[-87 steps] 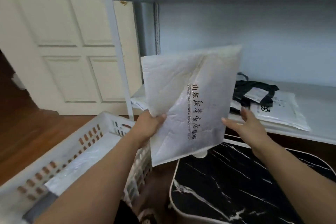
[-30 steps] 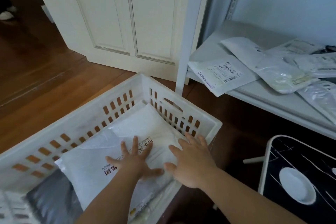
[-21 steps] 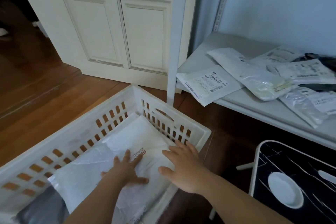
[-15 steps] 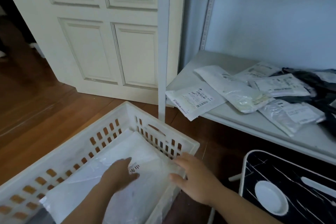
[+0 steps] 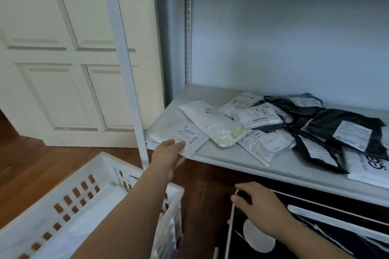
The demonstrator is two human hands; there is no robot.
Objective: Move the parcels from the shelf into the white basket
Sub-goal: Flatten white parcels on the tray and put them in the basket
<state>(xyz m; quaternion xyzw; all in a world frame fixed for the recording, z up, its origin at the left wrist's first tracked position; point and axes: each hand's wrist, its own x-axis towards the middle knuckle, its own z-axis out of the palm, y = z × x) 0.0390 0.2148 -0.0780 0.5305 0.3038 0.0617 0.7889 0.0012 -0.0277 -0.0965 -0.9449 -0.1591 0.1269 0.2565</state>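
The shelf (image 5: 273, 166) stood open at the front, with tall clear space above the parcels (image 5: 252, 124) under the upper board. A white upright post (image 5: 128, 82) rose at its left corner, between the shelf and the white basket (image 5: 63, 202), whose top lay open.

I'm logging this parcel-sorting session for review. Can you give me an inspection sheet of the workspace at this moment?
Surface: grey shelf, parcels piled across it.
Job's things: white parcel at the shelf's front-left corner; more white and black parcels behind it; white basket on the floor with a parcel inside.
Clutter: black marbled stool below the shelf.
Hands: left hand touching the corner parcel; right hand on the stool's rim.
Cables: nothing seen.
Surroundings: white panelled door, wooden floor.
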